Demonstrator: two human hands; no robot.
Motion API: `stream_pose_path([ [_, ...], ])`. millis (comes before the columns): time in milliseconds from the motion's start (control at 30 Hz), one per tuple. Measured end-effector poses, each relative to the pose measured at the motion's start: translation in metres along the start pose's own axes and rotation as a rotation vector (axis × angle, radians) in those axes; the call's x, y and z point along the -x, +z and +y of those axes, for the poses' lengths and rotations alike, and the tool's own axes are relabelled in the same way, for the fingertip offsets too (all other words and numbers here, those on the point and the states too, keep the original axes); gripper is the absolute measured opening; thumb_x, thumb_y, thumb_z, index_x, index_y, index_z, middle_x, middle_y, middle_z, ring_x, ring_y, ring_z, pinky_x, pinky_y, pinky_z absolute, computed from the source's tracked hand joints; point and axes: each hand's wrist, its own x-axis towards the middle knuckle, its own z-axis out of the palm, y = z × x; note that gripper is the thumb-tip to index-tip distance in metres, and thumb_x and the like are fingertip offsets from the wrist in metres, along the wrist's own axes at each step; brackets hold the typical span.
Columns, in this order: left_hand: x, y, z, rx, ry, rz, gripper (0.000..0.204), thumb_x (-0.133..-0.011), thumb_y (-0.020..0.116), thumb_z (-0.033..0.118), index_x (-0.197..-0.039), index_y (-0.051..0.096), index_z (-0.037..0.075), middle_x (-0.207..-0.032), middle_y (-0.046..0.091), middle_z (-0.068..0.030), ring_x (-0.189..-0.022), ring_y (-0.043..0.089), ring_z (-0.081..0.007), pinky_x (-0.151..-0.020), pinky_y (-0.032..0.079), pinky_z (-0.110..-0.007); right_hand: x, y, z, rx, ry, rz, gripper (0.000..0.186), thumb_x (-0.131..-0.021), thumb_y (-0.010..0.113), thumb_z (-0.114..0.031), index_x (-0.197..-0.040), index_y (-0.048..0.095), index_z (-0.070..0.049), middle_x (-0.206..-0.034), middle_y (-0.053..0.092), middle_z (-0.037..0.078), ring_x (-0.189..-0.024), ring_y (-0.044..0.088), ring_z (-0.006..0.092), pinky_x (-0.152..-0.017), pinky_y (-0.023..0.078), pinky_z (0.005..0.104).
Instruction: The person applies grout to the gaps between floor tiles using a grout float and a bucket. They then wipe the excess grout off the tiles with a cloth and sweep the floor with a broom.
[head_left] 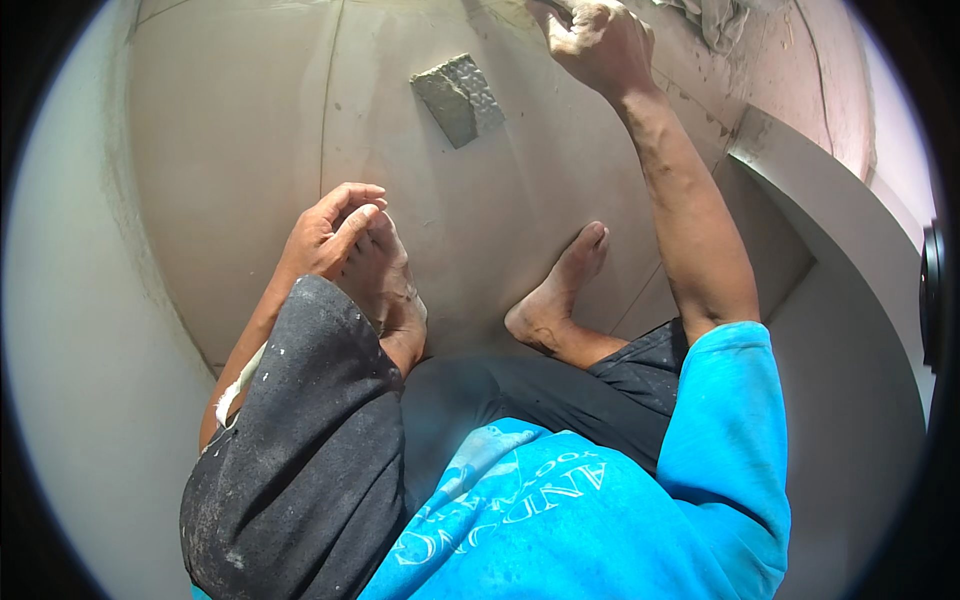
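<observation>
My right hand [597, 42] reaches forward to the far edge of the view, its fingers bent closed near the floor. Whatever it may grip is cut off or hidden. My left hand [337, 228] hangs loosely over my left foot beside the knee, fingers slightly bent, a gap between thumb and forefinger, nothing visible in it. Between the two hands, nearer the right one, a flat grey-green broken piece [458, 100] with a partly bumpy, shiny surface lies on the floor.
I squat barefoot on large pale floor tiles [230, 120] with dark joints. A white wall [60, 300] rises on my left. To the right stands a pale curved edge or panel [835, 190]. A crumpled greyish cloth [722, 22] lies at the far right.
</observation>
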Motion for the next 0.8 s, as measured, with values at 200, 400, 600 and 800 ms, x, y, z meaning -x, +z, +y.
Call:
stream_pose_path([
  [200,0.001,0.001,0.004,-0.006,-0.030,-0.003,0.024,-0.099,0.057,0.021,-0.119,0.061,0.006,-0.109,0.066,-0.0048,-0.103,0.061,-0.0125,-0.094,0.047,-0.030,-0.003,-0.001,0.004,0.030,0.036,-0.100,0.018,-0.085,0.057,-0.019,-0.099,0.069,-0.018,-0.090,0.067,0.009,-0.078,0.068,0.0321,-0.066,0.054,0.0431],
  [400,0.007,0.002,0.005,-0.024,0.003,0.016,0.026,-0.100,0.056,0.021,-0.120,0.060,0.006,-0.110,0.066,-0.0051,-0.098,0.061,-0.0117,-0.088,0.048,-0.029,0.000,-0.005,0.015,0.067,0.009,-0.140,0.022,-0.084,0.058,-0.020,-0.103,0.070,-0.021,-0.092,0.067,0.008,-0.080,0.067,0.0327,-0.068,0.054,0.0426],
  [600,0.000,-0.008,-0.019,0.189,-0.054,0.039,0.025,-0.099,0.057,0.019,-0.119,0.061,0.004,-0.109,0.067,-0.0056,-0.094,0.062,-0.0115,-0.085,0.049,-0.028,-0.003,-0.046,0.029,0.219,0.095,-0.374,0.025,-0.086,0.062,-0.010,-0.109,0.070,-0.013,-0.104,0.071,0.009,-0.089,0.069,0.0253,-0.078,0.055,0.0356],
  [800,-0.002,-0.006,0.023,0.280,0.147,0.098,0.032,-0.101,0.054,0.022,-0.124,0.057,0.001,-0.115,0.065,-0.0075,-0.101,0.062,-0.0131,-0.089,0.050,-0.030,0.013,-0.037,-0.042,-0.435,0.269,-0.001,0.036,-0.095,0.064,-0.024,-0.120,0.062,0.001,-0.099,0.068,0.006,-0.087,0.067,0.0135,-0.071,0.054,0.0281],
])
